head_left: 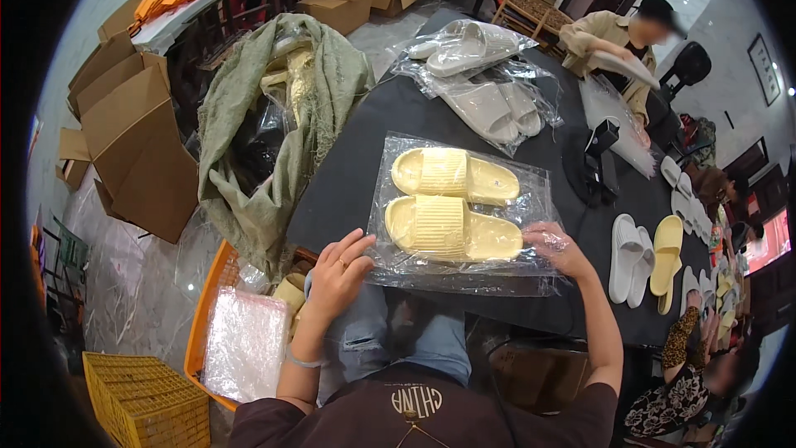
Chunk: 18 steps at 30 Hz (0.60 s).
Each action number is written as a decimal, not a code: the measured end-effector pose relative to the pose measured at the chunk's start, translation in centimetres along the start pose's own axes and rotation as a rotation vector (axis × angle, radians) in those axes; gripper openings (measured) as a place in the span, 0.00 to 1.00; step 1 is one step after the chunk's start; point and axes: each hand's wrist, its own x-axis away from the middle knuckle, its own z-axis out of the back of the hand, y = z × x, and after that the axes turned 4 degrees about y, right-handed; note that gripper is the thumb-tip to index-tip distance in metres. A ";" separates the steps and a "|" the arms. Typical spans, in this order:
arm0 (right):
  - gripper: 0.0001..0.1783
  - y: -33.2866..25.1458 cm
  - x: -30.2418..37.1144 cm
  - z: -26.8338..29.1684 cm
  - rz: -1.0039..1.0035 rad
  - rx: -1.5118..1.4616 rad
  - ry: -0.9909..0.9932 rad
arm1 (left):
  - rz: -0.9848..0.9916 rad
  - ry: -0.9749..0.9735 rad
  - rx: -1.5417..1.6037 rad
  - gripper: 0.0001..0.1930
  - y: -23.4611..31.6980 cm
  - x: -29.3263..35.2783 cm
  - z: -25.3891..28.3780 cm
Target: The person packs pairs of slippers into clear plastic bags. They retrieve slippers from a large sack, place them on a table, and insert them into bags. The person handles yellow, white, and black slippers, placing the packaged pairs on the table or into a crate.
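Note:
A pair of pale yellow slide slippers [439,227] lies side by side inside a clear plastic bag [531,187], flat on the dark table. My left hand [342,272], with a ring on one finger, has its bent fingertips at the bag's near left edge. At the opposite side, beside the slippers' heel ends, my right hand [560,249] grips the bag's right edge between thumb and fingers. The film partly covers the right fingertips.
Bagged grey slippers [481,54] are piled at the table's far side, by a black device [601,158]. Loose grey slippers [632,259] and yellow slippers [666,257] line the right. A green sack [228,149] and orange crate [199,340] stand left. A co-worker [626,46] handles a slipper opposite.

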 end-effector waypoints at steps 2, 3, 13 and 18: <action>0.31 0.3 -2.4 -1.4 0.128 0.217 -0.012 | 0.001 0.026 -0.015 0.09 0.2 -0.1 0.0; 0.36 0.0 -3.8 -2.1 0.196 0.321 -0.020 | -0.001 0.036 -0.026 0.09 0.2 0.1 0.0; 0.26 0.2 -14.4 -8.6 0.008 0.240 0.084 | -0.051 0.019 -0.031 0.09 0.1 0.2 0.3; 0.18 0.2 -14.6 -8.2 0.203 0.309 0.215 | -0.057 0.015 -0.164 0.07 0.9 1.9 0.6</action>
